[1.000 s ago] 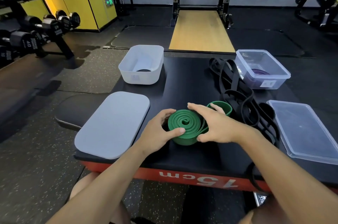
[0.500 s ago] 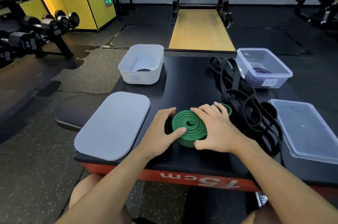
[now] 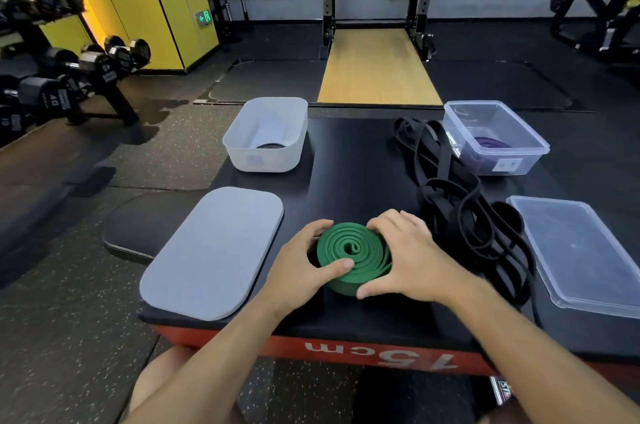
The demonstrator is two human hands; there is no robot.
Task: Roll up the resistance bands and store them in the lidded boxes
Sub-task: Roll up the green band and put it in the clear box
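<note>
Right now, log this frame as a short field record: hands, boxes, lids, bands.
left hand: grips rolled green rubber band, thumb on top
right hand: grips the same roll's right side
white plastic tub: open, dark item inside
clear plastic box: open, purple band inside
lids: flat grey lid, clear plastic lid, both off, on black platform
unrolled: tangled black bands on platform
</note>
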